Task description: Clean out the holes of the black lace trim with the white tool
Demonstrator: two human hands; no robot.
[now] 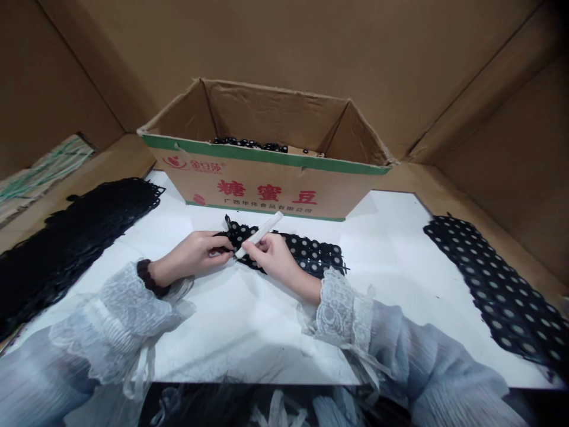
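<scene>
Left hand [195,254] down on white table [249,320], fingers curled, pinching near end of black perforated strip [293,252]. Right hand [273,255] closed around white pen-like tool [259,234], tip down at the strip's left end, right beside left fingertips; tool angled up and away toward the box. Strip flat on table, centre, just in front of cardboard box [267,190], running from the hands off to the right. Round holes across strip, white showing through.

Box open-topped, green band on rim, red print on front; small black rings [249,143] inside at the back. Heap of black strips [71,237] on left side of table, well apart from hands. Another long black perforated strip [493,284] flat on right side, also well apart. Cardboard walls all around. Frilly pale sleeves [351,308] on both wrists, dark cuff at left wrist.
</scene>
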